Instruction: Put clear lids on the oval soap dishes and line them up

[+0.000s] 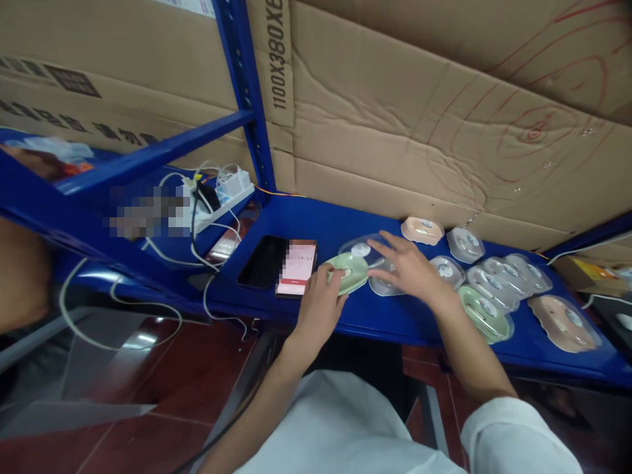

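Note:
A light green case [356,280] with a clear plastic lid [349,246] raised behind it lies on the blue shelf in front of me. My left hand [320,293] holds the near left edge of this case, its fingers curled over the rim onto a small pale item inside. Over the right side of the lid, my right hand [407,263] has its fingers spread, with the fingertips at the clear plastic. Whether it grips the lid is hard to see. Partly under the right hand is another clear case [384,288].
A phone [297,266] with a lit screen lies beside a black phone-shaped object [261,261]. Several closed cases, including a green one [486,315] and a peach one [563,322], spread rightward. A power strip [222,207] with cables sits left, past a blue upright [244,85]. Cardboard [365,112] backs the shelf.

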A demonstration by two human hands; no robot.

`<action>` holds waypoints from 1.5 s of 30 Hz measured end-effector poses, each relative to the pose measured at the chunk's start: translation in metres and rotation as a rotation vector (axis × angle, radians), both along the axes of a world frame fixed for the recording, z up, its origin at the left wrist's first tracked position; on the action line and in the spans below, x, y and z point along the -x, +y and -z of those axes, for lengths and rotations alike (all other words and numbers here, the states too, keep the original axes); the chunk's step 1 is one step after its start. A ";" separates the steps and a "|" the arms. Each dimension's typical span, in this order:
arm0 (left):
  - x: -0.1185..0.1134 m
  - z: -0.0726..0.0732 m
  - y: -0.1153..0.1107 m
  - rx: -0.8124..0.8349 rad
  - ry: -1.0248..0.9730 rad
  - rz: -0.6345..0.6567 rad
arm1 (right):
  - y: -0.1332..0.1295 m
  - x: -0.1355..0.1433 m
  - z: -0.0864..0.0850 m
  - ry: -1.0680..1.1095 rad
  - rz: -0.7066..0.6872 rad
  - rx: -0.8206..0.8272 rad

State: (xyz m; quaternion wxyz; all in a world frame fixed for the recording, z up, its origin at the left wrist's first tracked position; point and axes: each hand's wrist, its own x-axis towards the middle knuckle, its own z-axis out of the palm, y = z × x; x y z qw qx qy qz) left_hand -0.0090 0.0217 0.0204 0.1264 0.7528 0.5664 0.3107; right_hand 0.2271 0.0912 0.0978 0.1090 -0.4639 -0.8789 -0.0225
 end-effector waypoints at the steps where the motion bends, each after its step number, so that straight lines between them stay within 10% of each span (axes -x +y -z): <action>1: 0.001 0.002 -0.009 -0.002 -0.045 0.001 | -0.022 -0.004 0.009 0.007 0.004 -0.024; 9: 0.006 0.007 -0.045 -0.064 -0.131 0.030 | -0.072 0.007 0.056 0.031 -0.152 -0.097; 45: 0.000 0.008 -0.011 -0.205 0.170 0.194 | -0.032 -0.024 0.075 -0.087 -0.144 -0.328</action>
